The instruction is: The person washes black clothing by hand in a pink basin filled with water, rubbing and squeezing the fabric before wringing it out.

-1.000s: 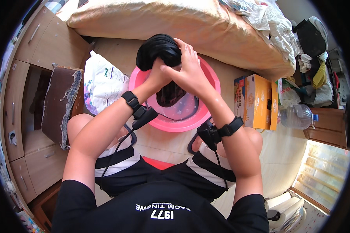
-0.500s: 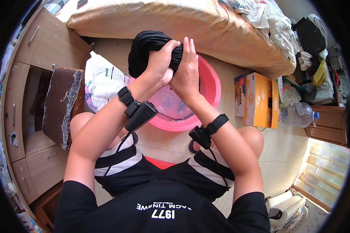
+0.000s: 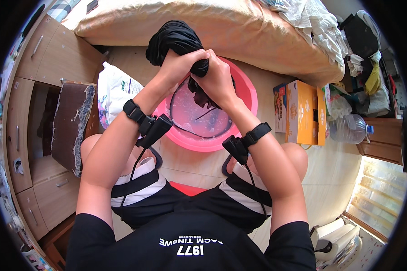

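Across from me I see the bed under its peach cover. A heap of light cloth lies on the bed's right end, and on its left end I see a small dark flat thing. Left of the bed stands a wooden cabinet with metal handles. On my side of the bed, toward its left, is a brown block-shaped thing with a frayed edge; toward its right, an orange carton and a clear bottle with a blue cap
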Demonstrator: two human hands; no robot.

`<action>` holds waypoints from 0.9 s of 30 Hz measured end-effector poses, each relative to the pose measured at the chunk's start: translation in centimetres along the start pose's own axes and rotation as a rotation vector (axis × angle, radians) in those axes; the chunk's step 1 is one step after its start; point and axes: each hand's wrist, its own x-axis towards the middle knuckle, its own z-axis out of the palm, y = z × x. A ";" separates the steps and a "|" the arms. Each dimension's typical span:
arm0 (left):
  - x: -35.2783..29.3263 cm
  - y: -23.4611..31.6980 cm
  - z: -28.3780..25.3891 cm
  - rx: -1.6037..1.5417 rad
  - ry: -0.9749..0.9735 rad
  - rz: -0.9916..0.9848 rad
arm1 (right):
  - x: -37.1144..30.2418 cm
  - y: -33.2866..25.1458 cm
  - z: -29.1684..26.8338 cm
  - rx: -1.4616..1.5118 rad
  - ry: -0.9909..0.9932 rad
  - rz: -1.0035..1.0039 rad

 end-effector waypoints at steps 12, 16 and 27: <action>0.0 -0.6 -0.6 -0.085 -0.257 0.135 | -0.1 0.0 -0.6 0.378 -0.289 0.089; -0.4 -1.4 0.1 -0.083 -0.097 0.170 | -0.2 -0.2 -0.5 0.288 -0.329 0.078; 2.3 -1.9 0.2 -0.344 0.320 0.217 | -1.7 -3.3 0.7 -0.204 0.172 0.056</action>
